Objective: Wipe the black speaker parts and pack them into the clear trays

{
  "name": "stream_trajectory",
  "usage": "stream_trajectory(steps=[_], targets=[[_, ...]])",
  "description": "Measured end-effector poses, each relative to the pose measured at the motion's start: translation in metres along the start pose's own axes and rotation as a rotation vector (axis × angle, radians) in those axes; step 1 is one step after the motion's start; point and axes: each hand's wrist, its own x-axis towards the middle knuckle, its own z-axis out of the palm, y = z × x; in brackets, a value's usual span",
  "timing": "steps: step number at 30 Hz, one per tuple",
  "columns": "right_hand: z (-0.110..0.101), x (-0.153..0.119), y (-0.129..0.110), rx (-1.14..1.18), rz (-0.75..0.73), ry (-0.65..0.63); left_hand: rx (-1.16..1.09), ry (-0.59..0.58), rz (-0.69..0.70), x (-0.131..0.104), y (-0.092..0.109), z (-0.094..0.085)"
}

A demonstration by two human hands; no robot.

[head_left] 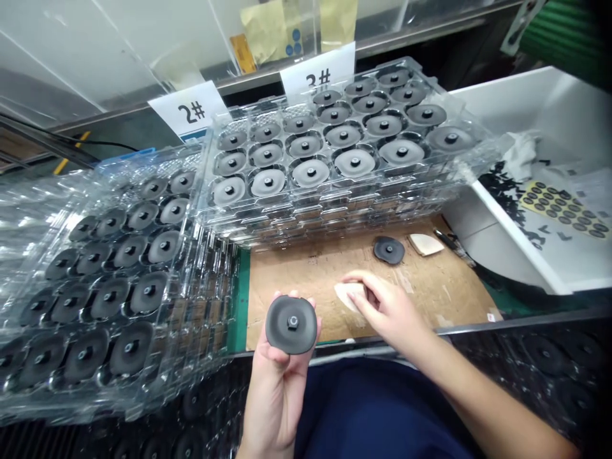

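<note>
My left hand (282,382) holds up a round black part (291,324) with a small raised hub facing the camera. To its right, my right hand (382,306) pinches a thin white piece (350,295) above the brown cardboard (296,274). The two hands are apart. Farther back on the cardboard lies another black part (389,250). Beside that one sits a whitish pad (426,245), with a dark slender tool (452,245) to its right.
Stacked clear trays (296,207) of black parts stand behind the cardboard, and more trays (189,255) stand at the left. A white bin (516,245) at the right holds small black pieces and a yellow sticker sheet (564,209). Paper signs (191,112) stand behind.
</note>
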Motion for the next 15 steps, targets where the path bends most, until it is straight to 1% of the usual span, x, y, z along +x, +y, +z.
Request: stream_trajectory(steps=[2,4,7,9,12,13,15], targets=[[0.010,-0.012,0.015,-0.009,0.033,-0.045,-0.002,-0.015,0.010,0.001,0.000,-0.001],[0.017,-0.024,0.024,-0.012,0.055,-0.073,-0.003,-0.036,0.008,0.002,-0.001,-0.004],[0.015,-0.031,0.024,-0.011,0.079,-0.069,-0.011,-0.082,0.017,0.005,-0.002,-0.009],[0.007,-0.029,0.011,-0.001,0.085,-0.062,-0.002,-0.109,0.038,0.005,-0.003,-0.010],[-0.004,-0.025,-0.023,0.053,0.013,-0.022,0.025,-0.140,0.088,0.004,-0.003,-0.010],[-0.005,-0.024,-0.035,0.058,-0.049,0.011,0.031,-0.142,0.107,0.004,-0.003,-0.009],[-0.003,-0.024,-0.056,0.009,-0.223,0.080,0.039,-0.117,0.128,0.001,-0.004,-0.008]])
